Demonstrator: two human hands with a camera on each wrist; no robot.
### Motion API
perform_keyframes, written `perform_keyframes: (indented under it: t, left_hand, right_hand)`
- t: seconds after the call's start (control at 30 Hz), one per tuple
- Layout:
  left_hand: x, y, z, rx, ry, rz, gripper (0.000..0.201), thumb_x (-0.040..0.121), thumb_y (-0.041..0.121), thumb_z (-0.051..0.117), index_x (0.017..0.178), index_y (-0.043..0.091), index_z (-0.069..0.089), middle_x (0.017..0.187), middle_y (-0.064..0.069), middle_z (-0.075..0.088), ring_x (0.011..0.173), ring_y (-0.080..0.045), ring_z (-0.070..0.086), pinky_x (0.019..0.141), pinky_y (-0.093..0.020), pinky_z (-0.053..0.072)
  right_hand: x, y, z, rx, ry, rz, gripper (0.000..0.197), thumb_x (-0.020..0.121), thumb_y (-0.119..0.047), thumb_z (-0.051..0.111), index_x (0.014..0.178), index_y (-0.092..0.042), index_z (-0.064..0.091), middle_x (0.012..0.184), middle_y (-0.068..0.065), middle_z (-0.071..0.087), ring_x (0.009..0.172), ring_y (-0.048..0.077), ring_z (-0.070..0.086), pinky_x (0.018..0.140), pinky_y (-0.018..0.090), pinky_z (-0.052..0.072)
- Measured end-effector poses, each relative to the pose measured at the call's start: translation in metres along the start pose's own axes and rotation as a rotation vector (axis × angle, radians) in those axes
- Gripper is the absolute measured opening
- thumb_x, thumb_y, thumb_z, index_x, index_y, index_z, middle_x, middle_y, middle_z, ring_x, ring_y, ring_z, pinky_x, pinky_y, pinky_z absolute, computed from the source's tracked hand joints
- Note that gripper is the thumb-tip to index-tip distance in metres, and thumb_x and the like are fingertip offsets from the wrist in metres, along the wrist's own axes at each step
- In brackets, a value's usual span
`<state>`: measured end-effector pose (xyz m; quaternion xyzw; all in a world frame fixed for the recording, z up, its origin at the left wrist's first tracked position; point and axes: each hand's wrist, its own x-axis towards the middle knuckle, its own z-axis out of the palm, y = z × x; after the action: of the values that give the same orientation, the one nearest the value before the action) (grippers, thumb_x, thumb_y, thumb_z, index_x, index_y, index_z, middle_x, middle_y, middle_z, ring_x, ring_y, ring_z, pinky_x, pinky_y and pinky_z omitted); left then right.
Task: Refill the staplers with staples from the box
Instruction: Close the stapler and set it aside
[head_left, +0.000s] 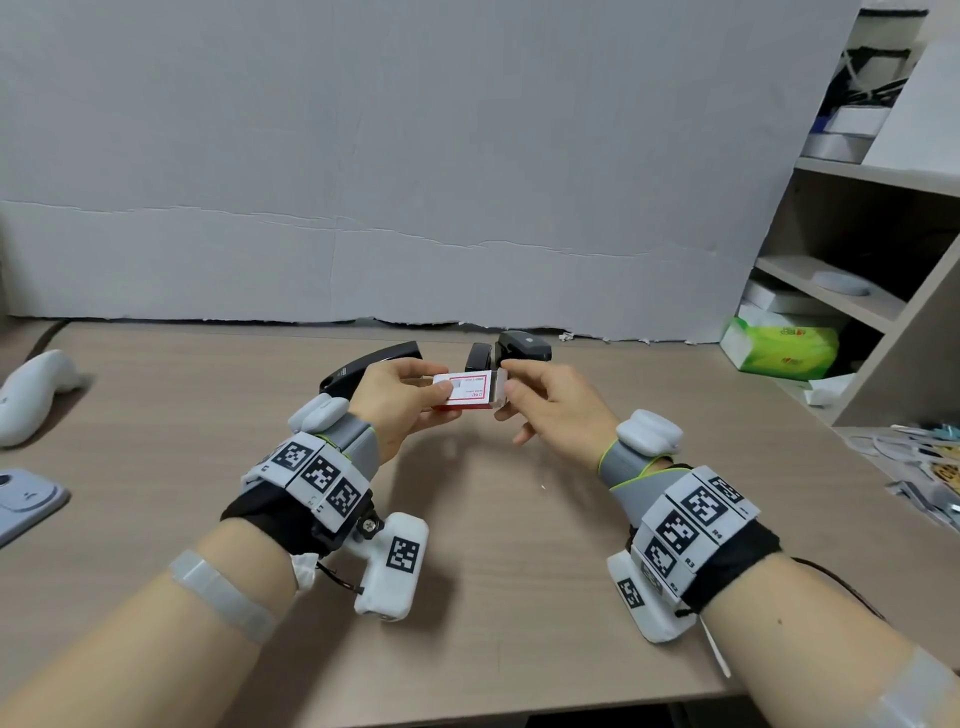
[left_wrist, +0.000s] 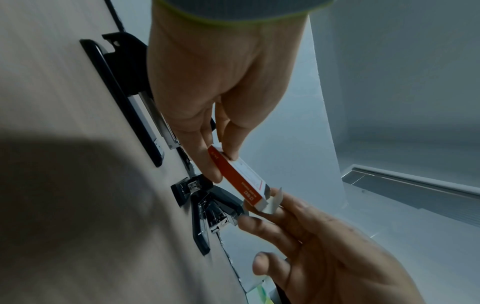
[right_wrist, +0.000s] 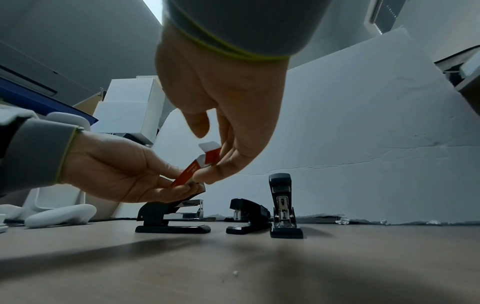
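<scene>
A small red and white staple box (head_left: 467, 393) (left_wrist: 241, 179) (right_wrist: 197, 166) hangs above the desk between both hands. My left hand (head_left: 402, 397) (right_wrist: 145, 174) pinches its left end between thumb and fingers. My right hand (head_left: 540, 400) (right_wrist: 221, 156) pinches the right end, where the end flap (right_wrist: 209, 147) (left_wrist: 274, 202) stands open. Three black staplers stand on the desk behind the hands: a left stapler (right_wrist: 171, 218) (head_left: 374, 358) with its top raised, a middle stapler (right_wrist: 246, 214) (head_left: 478, 357), and a right stapler (right_wrist: 283, 205) (head_left: 524, 345) swung open upright.
A white handheld device (head_left: 31, 395) and a grey-blue gadget (head_left: 26, 501) lie at the desk's left. A green tissue pack (head_left: 779, 345) and shelves (head_left: 852, 291) stand at the right, with loose items (head_left: 924, 473) near the right edge. A grey backdrop (head_left: 415, 182) closes the rear.
</scene>
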<state>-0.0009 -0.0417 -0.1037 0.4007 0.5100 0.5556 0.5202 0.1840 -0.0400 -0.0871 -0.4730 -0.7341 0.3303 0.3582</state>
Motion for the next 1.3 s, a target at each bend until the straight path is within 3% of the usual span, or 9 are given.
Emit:
perform_keyframes:
  t: [0.07,0.2,0.43,0.8,1.07,1.3]
  left_hand:
    - [-0.002,0.000,0.001,0.004,-0.037,0.014,0.016,0.090,-0.009,0.062,0.104,-0.005,0.060,0.105,-0.024,0.066,0.094,-0.035,0.070,0.072,-0.035,0.063]
    - [-0.005,0.002,0.002,0.006,-0.098,0.021,0.018,0.090,-0.010,0.060,0.107,-0.006,0.058,0.102,-0.023,0.066,0.091,-0.033,0.071,0.076,-0.039,0.063]
    - [-0.005,0.001,0.001,0.002,-0.131,0.024,0.020,0.091,-0.013,0.057,0.109,-0.005,0.057,0.098,-0.021,0.062,0.087,-0.032,0.069,0.076,-0.041,0.062]
    - [-0.009,0.003,0.005,0.041,-0.153,0.041,0.018,0.089,-0.012,0.060,0.104,-0.003,0.058,0.119,-0.036,0.059,0.099,-0.038,0.069,0.078,-0.040,0.062]
    - [-0.010,0.002,0.013,0.056,-0.123,0.061,0.017,0.089,-0.011,0.061,0.104,-0.004,0.059,0.114,-0.033,0.061,0.099,-0.037,0.070,0.081,-0.042,0.062]
    - [-0.005,0.000,0.025,0.083,-0.096,0.105,0.024,0.091,-0.005,0.060,0.115,-0.003,0.063,0.110,-0.023,0.070,0.101,-0.034,0.071,0.089,-0.043,0.059]
  right_hand:
    - [0.000,0.001,0.000,-0.004,0.023,0.012,0.024,0.096,-0.011,0.050,0.118,-0.013,0.061,0.101,0.011,0.071,0.084,0.021,0.072,0.061,0.039,0.060]
    - [0.001,0.004,-0.001,0.032,0.074,0.038,0.014,0.093,-0.007,0.054,0.102,-0.016,0.061,0.087,0.009,0.067,0.073,0.021,0.072,0.058,0.036,0.060]
    - [0.002,0.005,0.000,0.050,0.086,0.079,0.020,0.090,-0.004,0.051,0.093,-0.021,0.060,0.086,0.010,0.070,0.067,0.019,0.073,0.056,0.034,0.058]
    - [0.001,0.005,-0.003,-0.006,0.200,0.119,0.011,0.085,-0.006,0.059,0.089,-0.016,0.058,0.079,0.009,0.075,0.064,0.021,0.074,0.054,0.034,0.059]
    - [0.003,0.005,-0.004,0.026,0.318,0.160,0.010,0.084,-0.005,0.063,0.082,-0.014,0.058,0.084,0.011,0.075,0.063,0.019,0.074,0.053,0.028,0.059]
    - [0.012,0.002,0.002,-0.043,0.331,0.172,0.025,0.083,-0.010,0.049,0.072,-0.029,0.062,0.088,0.007,0.077,0.081,0.029,0.073,0.079,0.045,0.060]
